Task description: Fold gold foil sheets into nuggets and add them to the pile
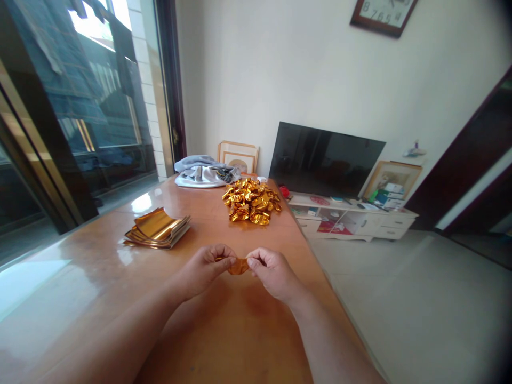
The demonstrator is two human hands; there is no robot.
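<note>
A small piece of gold foil paper (239, 266) is stretched between my two hands, just above the table. My left hand (210, 269) pinches its left end between thumb and fingers. The right end is pinched the same way by my right hand (274, 271). Beyond my hands lies a heap of folded gold foil pieces (252, 200), shiny and crumpled. To the left rests a stack of flat gold foil sheets (158, 229), its top sheet curling up.
The brown table (224, 330) has its right edge close to my right forearm. Folded cloth (206, 172) and picture frames (238, 154) are at its far end. Past the table stand a television (326, 160) and a white cabinet (360, 221). A glass door (92, 106) is at the left.
</note>
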